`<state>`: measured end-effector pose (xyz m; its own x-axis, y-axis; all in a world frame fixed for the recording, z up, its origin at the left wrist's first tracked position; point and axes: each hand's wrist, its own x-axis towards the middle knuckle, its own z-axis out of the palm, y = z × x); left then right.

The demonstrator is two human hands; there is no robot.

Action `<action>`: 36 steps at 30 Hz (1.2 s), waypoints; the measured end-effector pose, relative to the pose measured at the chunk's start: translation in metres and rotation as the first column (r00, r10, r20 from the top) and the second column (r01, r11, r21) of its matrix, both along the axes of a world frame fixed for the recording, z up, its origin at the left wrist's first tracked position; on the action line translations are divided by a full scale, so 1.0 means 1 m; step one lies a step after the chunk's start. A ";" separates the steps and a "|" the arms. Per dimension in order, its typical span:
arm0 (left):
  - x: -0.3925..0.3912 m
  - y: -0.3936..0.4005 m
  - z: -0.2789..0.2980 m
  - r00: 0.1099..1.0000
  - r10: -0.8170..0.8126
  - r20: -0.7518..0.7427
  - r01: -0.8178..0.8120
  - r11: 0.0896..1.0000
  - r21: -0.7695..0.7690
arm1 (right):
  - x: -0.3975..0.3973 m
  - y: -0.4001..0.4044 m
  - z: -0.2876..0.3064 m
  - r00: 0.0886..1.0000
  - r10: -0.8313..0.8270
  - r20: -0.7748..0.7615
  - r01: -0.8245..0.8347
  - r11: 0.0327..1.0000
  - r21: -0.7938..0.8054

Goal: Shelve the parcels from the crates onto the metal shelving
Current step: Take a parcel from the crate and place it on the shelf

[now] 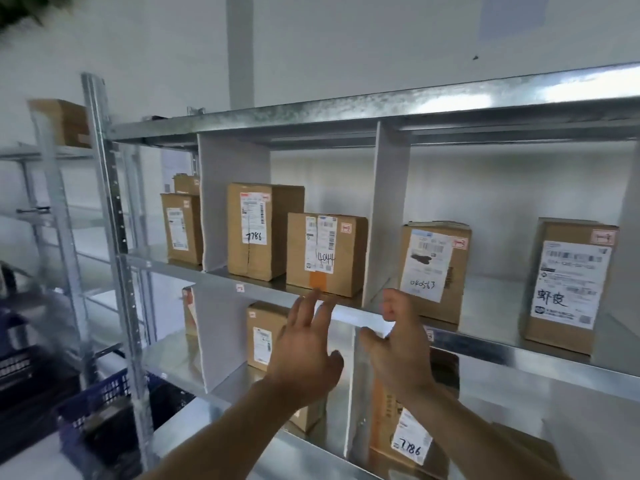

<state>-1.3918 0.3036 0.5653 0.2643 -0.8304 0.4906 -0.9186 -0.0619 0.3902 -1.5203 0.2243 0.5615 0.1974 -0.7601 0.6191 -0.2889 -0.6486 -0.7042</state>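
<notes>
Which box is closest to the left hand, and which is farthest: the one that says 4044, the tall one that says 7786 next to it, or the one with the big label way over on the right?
From the left hand:
1. The 4044 box, just above the fingertips, middle bay.
2. The tall 7786 box, up and to the left, same bay.
3. The big-label box, far right bay.

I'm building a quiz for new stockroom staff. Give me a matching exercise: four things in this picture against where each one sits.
Things:
1. parcel 4044
2. parcel 0K0563
3. blue crate
4. left hand

Places:
A. low at the left, beside the shelf post
B. middle bay, beside the taller 7786 box
C. raised before the shelf edge, fingers straight
D. right bay, next to the divider

Pairs: 1-B, 2-D, 3-A, 4-C
</notes>
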 end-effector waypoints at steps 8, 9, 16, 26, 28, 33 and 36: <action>0.142 0.076 -0.016 0.933 0.200 0.298 -0.259 0.950 0.173 | 0.147 0.053 -0.011 0.956 0.127 -0.264 -0.139 0.990 -0.030; 0.161 0.087 -0.016 0.929 0.217 0.300 -0.280 0.943 0.182 | 0.166 0.062 -0.010 0.953 0.139 -0.271 -0.145 0.989 -0.005; 0.288 0.164 -0.031 0.895 0.348 0.278 -0.412 0.885 0.217 | 0.296 0.126 -0.021 0.926 0.253 -0.281 -0.260 0.966 0.015; 0.439 0.254 -0.057 0.808 0.575 0.129 -0.585 0.758 0.287 | 0.476 0.173 -0.055 0.796 0.501 -0.340 -0.508 0.858 0.073; 0.466 0.266 -0.065 0.785 0.608 0.122 -0.613 0.732 0.297 | 0.509 0.178 -0.061 0.771 0.544 -0.332 -0.546 0.832 0.096; 0.542 0.272 -0.074 0.724 0.673 0.151 -0.680 0.662 0.314 | 0.594 0.175 -0.077 0.705 0.628 -0.330 -0.625 0.770 0.129; 0.593 0.266 -0.073 0.693 0.697 0.181 -0.711 0.621 0.330 | 0.649 0.164 -0.076 0.680 0.669 -0.300 -0.662 0.736 0.143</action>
